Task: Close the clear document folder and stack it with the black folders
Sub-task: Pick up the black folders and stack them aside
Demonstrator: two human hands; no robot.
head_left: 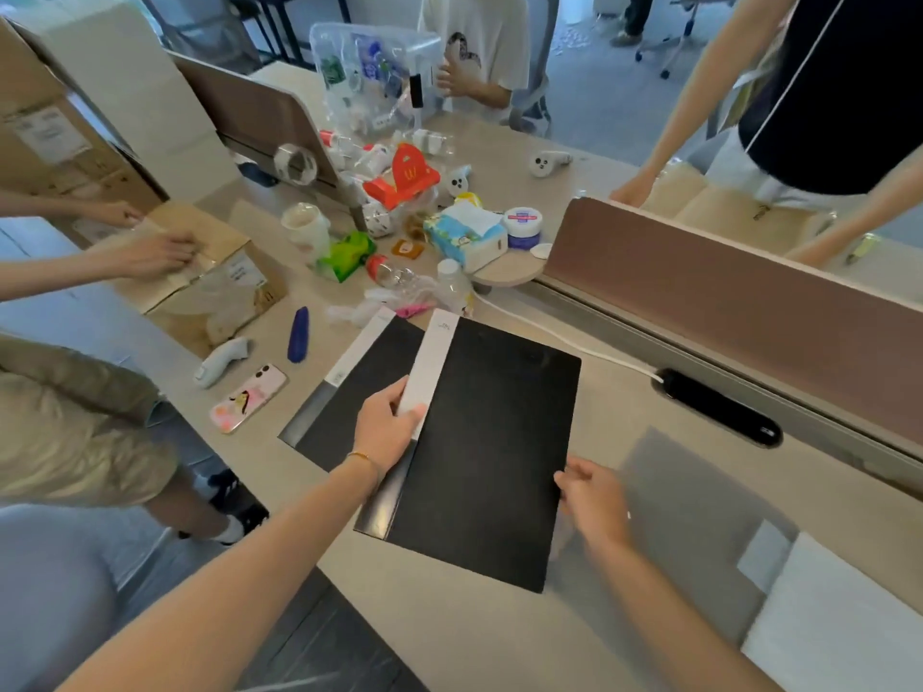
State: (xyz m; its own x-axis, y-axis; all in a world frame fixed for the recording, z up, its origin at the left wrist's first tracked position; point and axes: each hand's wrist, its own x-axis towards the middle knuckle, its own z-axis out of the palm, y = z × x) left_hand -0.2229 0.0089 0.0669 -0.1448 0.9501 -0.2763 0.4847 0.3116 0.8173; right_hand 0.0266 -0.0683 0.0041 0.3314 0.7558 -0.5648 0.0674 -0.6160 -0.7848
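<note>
Across the pale surface (499, 641), ringed by other people in an office, brown divider panels (749, 312) run along the far edge and cardboard boxes (210, 282) crowd the far left corner beside packets and bottles. Near the front edge lies a black folder (489, 442), overlapping a second black folder (359, 392) to its left. Right of them the clear document folder (699, 516) is blurred and hard to make out. The left hand (387, 429) grips the top folder's white spine strip. The right hand (594, 501), fingers loosely curled, touches that folder's right edge; whether it holds the clear one, I cannot tell.
</note>
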